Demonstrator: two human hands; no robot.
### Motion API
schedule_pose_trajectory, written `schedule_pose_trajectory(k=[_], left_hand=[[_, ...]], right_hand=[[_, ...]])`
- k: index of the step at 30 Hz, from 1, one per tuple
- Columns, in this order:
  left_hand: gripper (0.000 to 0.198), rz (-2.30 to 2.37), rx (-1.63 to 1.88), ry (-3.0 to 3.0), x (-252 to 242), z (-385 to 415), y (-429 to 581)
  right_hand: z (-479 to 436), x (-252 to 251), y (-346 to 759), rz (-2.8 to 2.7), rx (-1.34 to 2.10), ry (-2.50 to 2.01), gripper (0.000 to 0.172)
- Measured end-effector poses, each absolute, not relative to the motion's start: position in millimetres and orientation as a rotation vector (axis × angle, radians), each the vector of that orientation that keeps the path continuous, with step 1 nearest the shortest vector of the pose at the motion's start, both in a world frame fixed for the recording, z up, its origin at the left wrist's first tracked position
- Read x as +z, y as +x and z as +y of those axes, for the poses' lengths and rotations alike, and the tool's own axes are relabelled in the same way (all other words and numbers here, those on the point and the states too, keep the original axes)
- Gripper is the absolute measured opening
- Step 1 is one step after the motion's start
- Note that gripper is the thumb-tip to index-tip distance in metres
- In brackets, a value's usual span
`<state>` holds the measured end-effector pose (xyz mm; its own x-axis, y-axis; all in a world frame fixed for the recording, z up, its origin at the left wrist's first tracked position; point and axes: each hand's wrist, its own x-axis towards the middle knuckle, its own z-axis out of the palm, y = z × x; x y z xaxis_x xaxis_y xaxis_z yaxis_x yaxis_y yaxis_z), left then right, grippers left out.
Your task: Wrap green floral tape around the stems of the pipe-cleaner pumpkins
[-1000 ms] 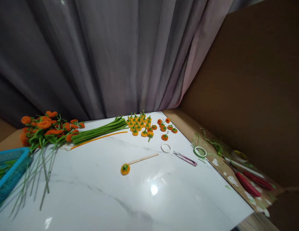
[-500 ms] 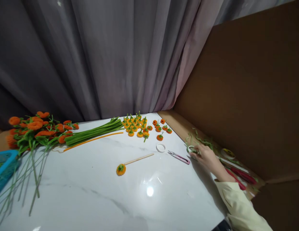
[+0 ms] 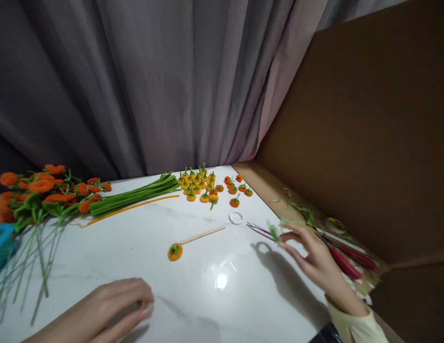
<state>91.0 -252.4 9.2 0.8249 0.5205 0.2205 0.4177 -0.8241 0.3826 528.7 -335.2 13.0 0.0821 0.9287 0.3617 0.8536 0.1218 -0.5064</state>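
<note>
My right hand (image 3: pixel 302 250) is raised over the right side of the table, fingertips closed on a blurred green tape roll (image 3: pixel 273 232). Its ring-shaped shadow falls on the table below. Just beyond these fingers lie purple-handled thread snips (image 3: pixel 261 230), with a white ring (image 3: pixel 236 218) left of them. My left hand (image 3: pixel 110 307) hovers at the front, fingers loosely curved and thumb a little apart, nothing visible in it. Ahead of it a yellow-orange flower head (image 3: pixel 175 251) with a green centre rests against a thin wooden stick (image 3: pixel 203 235).
Small yellow flower heads (image 3: pixel 196 183) and orange ones (image 3: pixel 239 188) stand at the back. Left of them lie green stems (image 3: pixel 136 194), an orange strip (image 3: pixel 134 209), finished orange flowers (image 3: pixel 43 186) and a blue basket (image 3: pixel 2 236). Red-handled pliers (image 3: pixel 345 262) and green scraps (image 3: pixel 307 214) line the right edge.
My right hand has lifted the tape roll off the table's right edge and brought it slightly left and nearer. My left hand has come into view at the front.
</note>
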Motion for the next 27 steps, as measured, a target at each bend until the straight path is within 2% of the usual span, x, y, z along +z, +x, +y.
schedule_pose_trajectory(k=[4,10,15,18,22,25,26,27], left_hand=[[0.014,0.875,0.512,2.638,-1,-229,126],[0.031,1.054,0.820,2.522,-56,-194,126],[0.050,1.004,0.663,2.614,-66,-189,132],[0.056,0.982,0.627,2.659,-69,-189,133],[0.055,0.927,0.625,2.715,-74,-186,132],[0.047,0.878,0.619,2.739,-72,-183,132],[0.043,0.859,0.614,2.745,-71,-183,132],[0.039,0.842,0.609,2.749,-70,-183,132]], right_hand=[[-349,-8,486,-1.873,0.367,-1.646,0.024],[-350,-26,473,-2.059,0.305,-1.627,0.021],[-328,-18,527,-2.060,0.148,-1.611,0.023],[-296,-14,584,-2.023,0.064,-1.872,0.030],[-252,-10,631,-2.191,0.300,-1.965,0.027],[-231,-8,639,-2.250,0.412,-1.945,0.007],[-227,-7,639,-2.257,0.441,-1.947,0.006],[-225,-6,639,-2.258,0.467,-1.948,0.014]])
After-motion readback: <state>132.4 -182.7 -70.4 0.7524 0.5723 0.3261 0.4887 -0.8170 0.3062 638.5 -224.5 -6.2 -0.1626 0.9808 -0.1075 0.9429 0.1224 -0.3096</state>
